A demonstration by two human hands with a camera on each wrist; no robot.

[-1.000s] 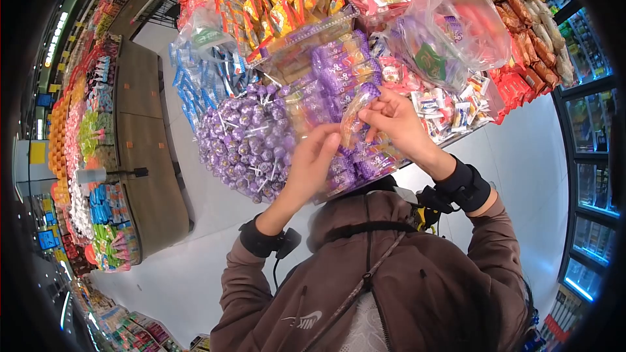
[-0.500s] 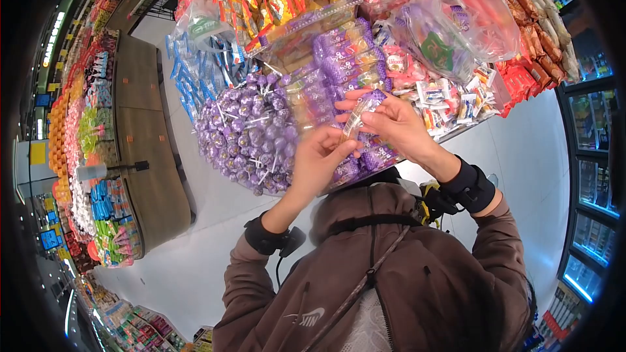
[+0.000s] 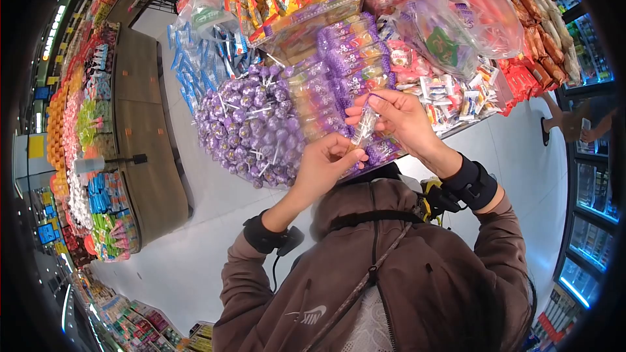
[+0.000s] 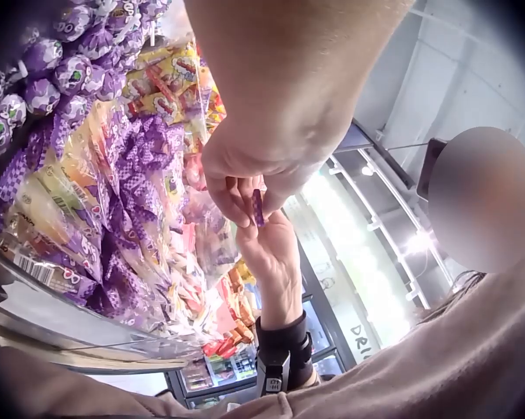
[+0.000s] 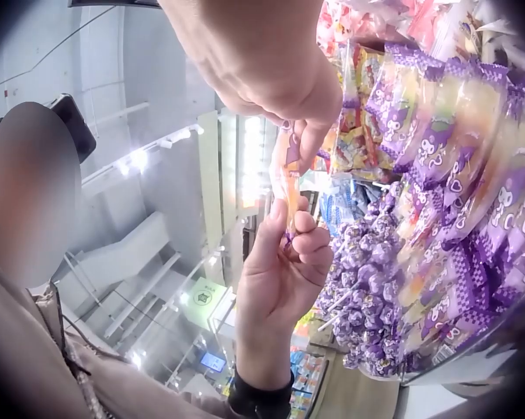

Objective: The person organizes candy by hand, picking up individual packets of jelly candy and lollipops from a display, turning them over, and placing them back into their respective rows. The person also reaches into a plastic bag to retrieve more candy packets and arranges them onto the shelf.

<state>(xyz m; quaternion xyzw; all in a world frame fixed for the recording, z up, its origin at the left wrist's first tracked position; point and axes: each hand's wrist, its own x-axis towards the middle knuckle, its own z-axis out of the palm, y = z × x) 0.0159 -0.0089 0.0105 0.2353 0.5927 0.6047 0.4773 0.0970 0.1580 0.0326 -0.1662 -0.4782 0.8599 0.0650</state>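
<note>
We see a clear-walled bin (image 4: 71, 310) holding rows of purple-wrapped candies (image 3: 357, 58), with a heap of purple lollipops (image 3: 241, 130) beside it and a clear plastic bag (image 3: 489, 10) lying beyond. Above the candies, we find the right hand (image 3: 407, 120) and left hand (image 3: 323, 163), fingers curled closed, pinching opposite ends of a small candy packet (image 3: 365, 125) slanting between them.
</note>
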